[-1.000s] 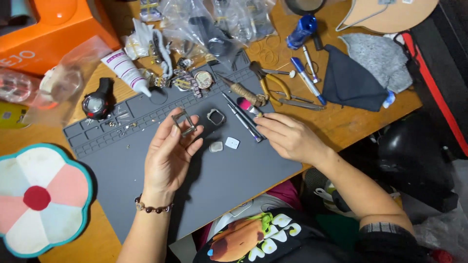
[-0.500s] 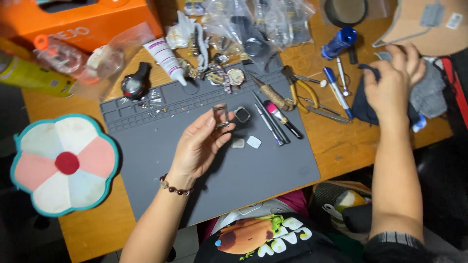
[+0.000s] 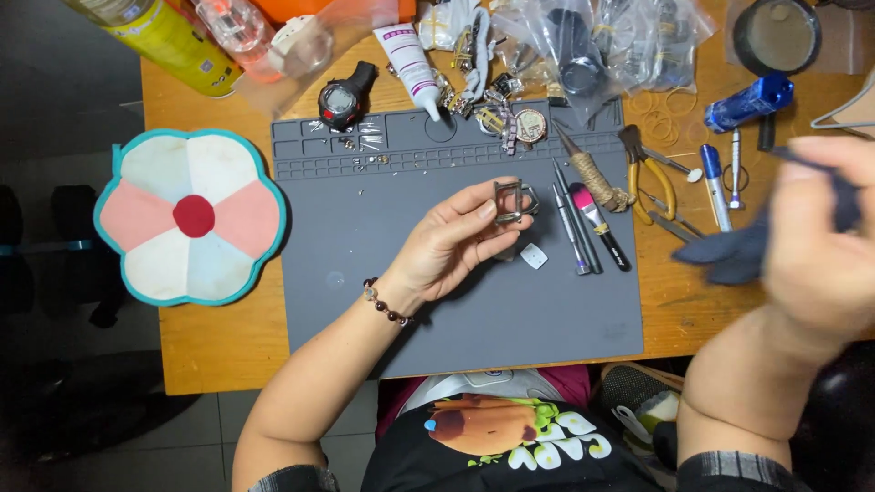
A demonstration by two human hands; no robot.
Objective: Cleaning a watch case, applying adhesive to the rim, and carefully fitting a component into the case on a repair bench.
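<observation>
We see the left hand (image 3: 451, 241) over the grey mat (image 3: 383, 301), its grip pinching a small square metal watch case (image 3: 513, 200) w/ fingertips. The right hand (image 3: 820, 246), blurred, is off the mat's right edge, closed on a dark cloth (image 3: 729, 255) above the counter (image 3: 210, 342).

— Where can your hands pass?

— The near half of the grey mat (image 3: 510, 319) lies bare, below your left hand (image 3: 447, 244).

— What stands in the way?

— The upper rim is crowded: black watch (image 3: 342, 98), glue tube (image 3: 408, 55), plastic bags (image 3: 583, 46). On the right, screwdrivers (image 3: 572, 223), a brush (image 3: 600, 223) and pliers (image 3: 649, 173) lie close together, with your right hand (image 3: 816, 246) and the dark cloth (image 3: 729, 255) raised beside them.
</observation>
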